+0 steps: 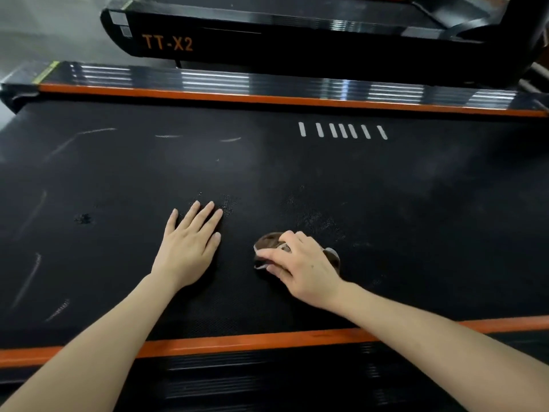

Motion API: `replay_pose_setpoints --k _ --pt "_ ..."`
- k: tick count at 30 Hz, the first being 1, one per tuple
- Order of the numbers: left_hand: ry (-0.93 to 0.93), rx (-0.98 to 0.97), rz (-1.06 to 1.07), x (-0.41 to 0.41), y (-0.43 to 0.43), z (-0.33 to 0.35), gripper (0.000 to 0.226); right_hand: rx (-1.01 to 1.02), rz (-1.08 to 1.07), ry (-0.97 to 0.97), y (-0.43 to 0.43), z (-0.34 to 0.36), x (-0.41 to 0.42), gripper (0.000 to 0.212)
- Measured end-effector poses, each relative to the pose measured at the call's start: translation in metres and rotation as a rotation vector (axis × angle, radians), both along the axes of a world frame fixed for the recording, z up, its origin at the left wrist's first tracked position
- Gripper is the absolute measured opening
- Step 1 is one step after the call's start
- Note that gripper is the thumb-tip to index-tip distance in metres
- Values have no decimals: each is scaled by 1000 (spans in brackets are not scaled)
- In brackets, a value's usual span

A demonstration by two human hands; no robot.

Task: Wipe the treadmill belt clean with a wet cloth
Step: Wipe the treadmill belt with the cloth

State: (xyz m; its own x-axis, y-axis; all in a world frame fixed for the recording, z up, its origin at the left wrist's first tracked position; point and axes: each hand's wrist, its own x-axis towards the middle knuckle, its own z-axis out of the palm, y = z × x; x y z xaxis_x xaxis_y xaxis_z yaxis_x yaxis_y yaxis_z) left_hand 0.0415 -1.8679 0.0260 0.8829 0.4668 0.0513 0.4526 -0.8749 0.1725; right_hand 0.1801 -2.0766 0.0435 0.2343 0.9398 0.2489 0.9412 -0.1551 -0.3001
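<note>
The black treadmill belt [297,173] fills the middle of the head view, with pale scuff streaks on its left part and a row of white dashes near its far edge. My right hand [300,266] presses a small bunched brownish cloth [269,240] onto the belt near the front; most of the cloth is hidden under my fingers. My left hand [190,242] lies flat on the belt just left of it, fingers spread, holding nothing.
Orange strips run along the near side rail [237,341] and the far side rail [208,95]. A second black treadmill [267,40] marked TT-X2 stands behind. Grey floor [44,31] shows at the upper left.
</note>
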Motion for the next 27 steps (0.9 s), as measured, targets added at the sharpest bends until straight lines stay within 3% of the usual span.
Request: replay_pose_setpoints --k 3,8,11,13,16,18,20,23,27 --pt "-6 7 -2 -1 0 -1 72 28 20 -72 13 1 39 34" --pt "-10 13 -13 3 4 4 79 40 -534 -136 53 -8 119 30" --pt "-72 100 -27 12 21 12 75 44 -612 -116 74 -5 119 29" --pt "-99 124 -31 27 39 15 71 67 -563 -71 72 -5 103 29" --pt "-65 101 -8 58 65 13 53 127 -286 -54 41 -5 51 34" --pt "-11 122 -41 76 76 10 52 87 -100 -21 16 -1 23 34" --pt "24 150 -91 87 86 10 53 36 -60 -29 10 2 29 34" --pt "32 155 -139 91 101 13 53 74 -277 -86 38 1 66 37" --pt "83 142 -186 81 117 10 55 72 -661 -7 83 -4 79 29"
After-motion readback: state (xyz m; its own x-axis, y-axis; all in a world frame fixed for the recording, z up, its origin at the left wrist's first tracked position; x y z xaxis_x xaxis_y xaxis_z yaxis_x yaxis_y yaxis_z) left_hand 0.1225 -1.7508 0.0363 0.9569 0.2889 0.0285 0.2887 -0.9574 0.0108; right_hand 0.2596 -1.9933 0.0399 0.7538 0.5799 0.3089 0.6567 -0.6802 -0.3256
